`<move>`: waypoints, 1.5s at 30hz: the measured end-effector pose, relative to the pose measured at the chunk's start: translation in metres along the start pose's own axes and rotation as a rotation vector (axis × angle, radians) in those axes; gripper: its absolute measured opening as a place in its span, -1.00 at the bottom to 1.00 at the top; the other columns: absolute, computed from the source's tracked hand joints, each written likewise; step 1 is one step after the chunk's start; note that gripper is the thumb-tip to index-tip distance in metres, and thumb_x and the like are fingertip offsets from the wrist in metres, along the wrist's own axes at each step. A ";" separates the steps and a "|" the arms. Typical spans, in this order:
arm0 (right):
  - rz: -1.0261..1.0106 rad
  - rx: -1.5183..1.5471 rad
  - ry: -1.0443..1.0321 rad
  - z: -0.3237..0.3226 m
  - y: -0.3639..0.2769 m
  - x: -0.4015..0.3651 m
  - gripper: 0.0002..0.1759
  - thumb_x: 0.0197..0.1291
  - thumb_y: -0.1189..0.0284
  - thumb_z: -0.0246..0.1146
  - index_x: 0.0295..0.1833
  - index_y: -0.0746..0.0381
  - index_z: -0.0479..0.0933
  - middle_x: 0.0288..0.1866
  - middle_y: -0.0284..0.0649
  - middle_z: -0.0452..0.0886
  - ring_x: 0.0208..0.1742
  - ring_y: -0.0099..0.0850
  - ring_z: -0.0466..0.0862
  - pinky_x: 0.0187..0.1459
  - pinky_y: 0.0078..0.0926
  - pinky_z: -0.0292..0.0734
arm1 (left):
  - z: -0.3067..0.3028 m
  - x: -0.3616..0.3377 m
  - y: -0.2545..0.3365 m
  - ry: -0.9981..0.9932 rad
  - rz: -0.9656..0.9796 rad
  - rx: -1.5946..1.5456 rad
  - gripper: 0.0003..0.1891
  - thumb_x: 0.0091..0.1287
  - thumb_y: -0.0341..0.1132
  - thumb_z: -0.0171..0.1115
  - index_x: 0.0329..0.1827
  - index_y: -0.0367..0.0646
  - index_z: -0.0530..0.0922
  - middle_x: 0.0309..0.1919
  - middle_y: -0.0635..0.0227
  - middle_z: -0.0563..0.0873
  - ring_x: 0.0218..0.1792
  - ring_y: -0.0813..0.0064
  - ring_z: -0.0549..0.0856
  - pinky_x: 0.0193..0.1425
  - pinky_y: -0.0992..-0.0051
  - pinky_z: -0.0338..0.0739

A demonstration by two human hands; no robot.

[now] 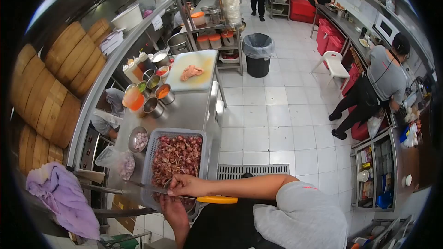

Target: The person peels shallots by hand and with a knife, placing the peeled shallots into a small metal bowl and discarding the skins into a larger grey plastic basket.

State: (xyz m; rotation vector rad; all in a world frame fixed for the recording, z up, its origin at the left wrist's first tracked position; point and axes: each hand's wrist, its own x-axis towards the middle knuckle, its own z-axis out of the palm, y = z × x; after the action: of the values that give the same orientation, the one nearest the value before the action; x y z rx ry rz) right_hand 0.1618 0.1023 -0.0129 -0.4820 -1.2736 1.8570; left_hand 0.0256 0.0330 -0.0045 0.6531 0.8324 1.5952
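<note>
Knife [217, 199] | long axis left-right, tip left | right hand [184, 185] fingers curled round blade | left hand [174, 214] fingers: cannot tell

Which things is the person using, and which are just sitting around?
In use: grey plastic basket of reddish pieces, yellow-handled knife, right hand, left hand.
Lying about: white cutting board, round metal bowls, black bin, purple cloth.
</note>
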 end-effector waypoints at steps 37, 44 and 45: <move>0.474 0.104 -0.082 -0.013 -0.013 -0.012 -0.38 0.35 0.18 0.30 0.41 0.19 0.33 -0.25 -0.38 0.56 -0.30 -0.63 0.52 -0.39 -0.66 0.38 | -0.043 0.011 -0.002 0.060 -0.149 -0.094 -0.71 0.41 -0.50 0.11 0.18 -0.22 0.46 0.07 0.17 0.64 0.04 0.33 0.66 0.07 0.32 0.55; 0.268 -0.003 -0.080 -0.011 -0.009 -0.019 -0.43 0.33 0.34 0.34 0.39 0.14 0.32 -0.26 -0.42 0.57 -0.23 -0.67 0.50 -0.16 -0.67 0.39 | -0.024 0.006 -0.007 0.041 -0.081 -0.150 -0.67 0.41 -0.52 0.14 0.22 -0.25 0.42 0.10 0.16 0.64 0.11 0.27 0.64 0.28 0.30 0.50; 0.274 -0.003 -0.081 -0.009 -0.008 -0.020 -0.43 0.33 0.34 0.34 0.39 0.14 0.32 -0.26 -0.42 0.57 -0.23 -0.67 0.50 -0.16 -0.67 0.39 | -0.026 0.006 -0.010 0.046 -0.083 -0.153 -0.67 0.41 -0.52 0.14 0.22 -0.25 0.42 0.10 0.16 0.64 0.11 0.27 0.64 0.28 0.30 0.50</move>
State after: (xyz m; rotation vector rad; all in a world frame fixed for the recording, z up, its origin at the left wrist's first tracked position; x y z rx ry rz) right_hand 0.1835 0.0929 -0.0122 -0.6136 -1.3159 2.1201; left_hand 0.0094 0.0351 -0.0281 0.4691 0.7531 1.5860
